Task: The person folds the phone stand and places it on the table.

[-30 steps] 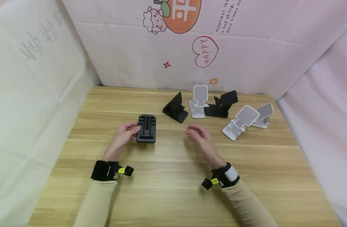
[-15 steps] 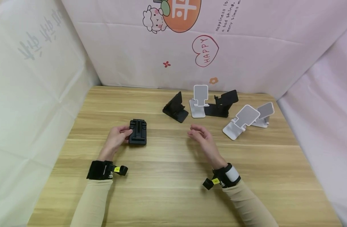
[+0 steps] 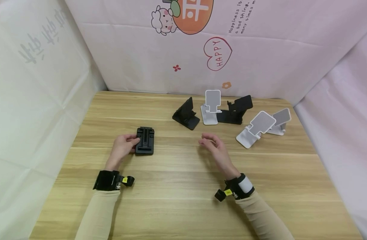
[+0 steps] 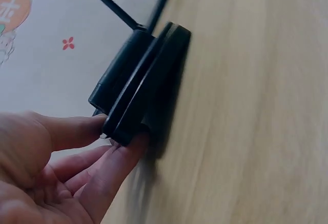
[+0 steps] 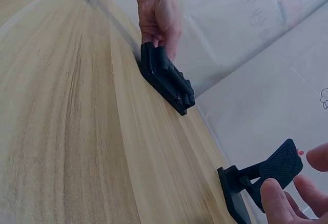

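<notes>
My left hand [image 3: 121, 147] pinches the left edge of a folded black phone stand [image 3: 144, 141], low over the wooden table on the left side. In the left wrist view the thumb lies on one face of the folded stand [image 4: 146, 83] and fingers are on the other. The right hand [image 3: 216, 150] hovers at centre right, fingers loosely bent, holding nothing. Nearest ahead of it stand an unfolded black phone stand [image 3: 186, 114] and a white phone stand with a grey pad [image 3: 213, 101].
Another unfolded black phone stand [image 3: 240, 106] stands beside the white one at the back. Two more white stands, one in front [image 3: 261, 124] and one behind [image 3: 282, 117], stand at the right. A printed cloth [image 3: 135, 60] hangs along the table's [image 3: 177, 200] back edge.
My left hand has carried the folded black phone stand to the left and slightly nearer to me, slowing over the last half second. The right hand has barely shifted.
</notes>
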`<move>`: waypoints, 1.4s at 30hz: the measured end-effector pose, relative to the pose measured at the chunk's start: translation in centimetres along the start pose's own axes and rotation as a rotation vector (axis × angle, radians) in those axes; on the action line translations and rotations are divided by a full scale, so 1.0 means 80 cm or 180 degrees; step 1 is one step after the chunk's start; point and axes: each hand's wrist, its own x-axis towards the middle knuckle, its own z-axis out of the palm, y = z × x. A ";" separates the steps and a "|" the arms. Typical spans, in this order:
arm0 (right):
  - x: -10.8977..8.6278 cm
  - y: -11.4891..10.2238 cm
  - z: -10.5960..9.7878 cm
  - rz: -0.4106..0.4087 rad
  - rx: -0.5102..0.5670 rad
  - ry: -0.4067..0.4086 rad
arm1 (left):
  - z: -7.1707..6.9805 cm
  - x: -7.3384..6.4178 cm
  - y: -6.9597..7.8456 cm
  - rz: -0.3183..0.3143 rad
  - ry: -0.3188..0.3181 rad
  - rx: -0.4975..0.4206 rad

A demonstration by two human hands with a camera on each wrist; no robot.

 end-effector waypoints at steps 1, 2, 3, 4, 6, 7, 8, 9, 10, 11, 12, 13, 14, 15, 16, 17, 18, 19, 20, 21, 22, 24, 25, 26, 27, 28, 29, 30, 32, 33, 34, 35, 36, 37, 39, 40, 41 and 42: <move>0.000 0.000 0.000 0.0013 0.0003 0.0000 | 0.001 -0.001 0.001 0.0050 0.0061 0.0125; -0.001 0.000 0.000 0.0015 0.0005 -0.0006 | 0.001 -0.002 0.002 0.0101 0.0129 0.0250; -0.001 0.000 0.000 0.0017 0.0014 -0.0009 | 0.002 -0.003 0.004 0.0154 0.0204 0.0383; -0.001 0.000 0.000 0.0015 0.0026 -0.0016 | 0.003 -0.004 0.005 0.0214 0.0281 0.0517; -0.002 0.000 0.000 0.0011 0.0026 -0.0021 | 0.006 -0.005 0.008 0.0319 0.0430 0.0777; -0.002 0.000 0.000 0.0008 0.0032 -0.0020 | 0.007 -0.006 0.009 0.0361 0.0499 0.0863; -0.002 0.000 0.000 0.0005 0.0029 -0.0023 | 0.008 -0.007 0.009 0.0401 0.0549 0.0931; -0.002 0.000 0.000 0.0008 0.0025 -0.0023 | 0.008 -0.007 0.010 0.0447 0.0586 0.0990; -0.003 0.000 0.000 0.0009 0.0026 -0.0025 | 0.009 -0.008 0.010 0.0479 0.0615 0.1025; -0.003 0.000 0.000 0.0018 0.0015 -0.0027 | 0.010 -0.008 0.010 0.0499 0.0647 0.1058; -0.003 0.000 0.000 0.0026 0.0012 -0.0029 | 0.010 -0.008 0.009 0.0522 0.0677 0.1086; -0.003 0.000 -0.001 0.0035 0.0012 -0.0026 | 0.011 -0.008 0.009 0.0544 0.0704 0.1114; -0.003 0.000 -0.001 0.0043 0.0006 -0.0023 | 0.011 -0.008 0.009 0.0567 0.0729 0.1138; -0.003 0.000 -0.001 0.0049 0.0012 -0.0020 | 0.012 -0.008 0.009 0.0586 0.0755 0.1161; -0.003 0.000 -0.001 0.0051 0.0010 -0.0019 | 0.013 -0.008 0.009 0.0592 0.0780 0.1185; -0.003 0.000 -0.002 0.0057 0.0001 -0.0016 | 0.013 -0.008 0.010 0.0604 0.0805 0.1214; -0.003 0.001 -0.002 0.0054 -0.0001 -0.0011 | 0.014 -0.008 0.010 0.0619 0.0822 0.1233; -0.003 0.001 -0.002 0.0053 -0.0004 -0.0006 | 0.014 -0.008 0.010 0.0633 0.0831 0.1247; -0.003 0.002 -0.003 0.0047 -0.0006 -0.0008 | 0.015 -0.008 0.010 0.0635 0.0838 0.1263; -0.003 0.002 -0.003 0.0036 0.0000 -0.0014 | 0.015 -0.008 0.010 0.0633 0.0839 0.1275; -0.003 0.003 -0.003 0.0028 0.0005 -0.0018 | 0.015 -0.008 0.010 0.0626 0.0835 0.1280; -0.003 0.004 -0.003 0.0022 0.0017 -0.0025 | 0.016 -0.008 0.010 0.0611 0.0814 0.1278; -0.003 0.005 -0.003 0.0020 0.0021 -0.0022 | 0.016 -0.008 0.010 0.0597 0.0803 0.1272; -0.003 0.005 -0.003 0.0014 0.0018 -0.0022 | 0.017 -0.008 0.010 0.0580 0.0795 0.1271; -0.003 0.005 -0.003 0.0020 0.0020 -0.0019 | 0.017 -0.007 0.010 0.0583 0.0785 0.1270; -0.003 0.006 -0.003 0.0029 0.0018 -0.0014 | 0.017 -0.007 0.010 0.0592 0.0787 0.1282; -0.003 0.006 -0.004 0.0036 0.0018 -0.0014 | 0.017 -0.007 0.010 0.0600 0.0801 0.1311; -0.003 0.006 -0.004 0.0042 0.0017 -0.0009 | 0.018 -0.006 0.011 0.0623 0.0829 0.1352; -0.004 0.006 -0.004 0.0050 0.0027 -0.0016 | 0.018 -0.007 0.013 0.0730 0.0910 0.1453; -0.004 0.006 -0.005 0.0058 0.0039 -0.0019 | 0.018 -0.007 0.015 0.0802 0.0974 0.1501; -0.004 0.006 -0.005 0.0062 0.0042 -0.0021 | 0.019 -0.007 0.017 0.0876 0.1052 0.1550; -0.004 0.006 -0.006 0.0069 0.0041 -0.0019 | 0.019 -0.007 0.019 0.0953 0.1129 0.1587; -0.004 0.006 -0.006 0.0075 0.0041 -0.0015 | 0.019 -0.007 0.021 0.1039 0.1199 0.1611; -0.004 0.006 -0.006 0.0081 0.0039 -0.0014 | 0.019 -0.007 0.024 0.1109 0.1255 0.1612; -0.005 0.006 -0.007 0.0086 0.0035 -0.0005 | 0.018 -0.006 0.031 0.1203 0.1357 0.1586; -0.005 0.006 -0.007 0.0083 0.0025 0.0002 | 0.018 -0.006 0.035 0.1236 0.1395 0.1570; -0.005 0.006 -0.008 0.0075 0.0016 0.0006 | 0.018 -0.005 0.039 0.1259 0.1423 0.1559; -0.005 0.006 -0.008 0.0066 0.0009 0.0009 | 0.018 -0.005 0.045 0.1264 0.1444 0.1551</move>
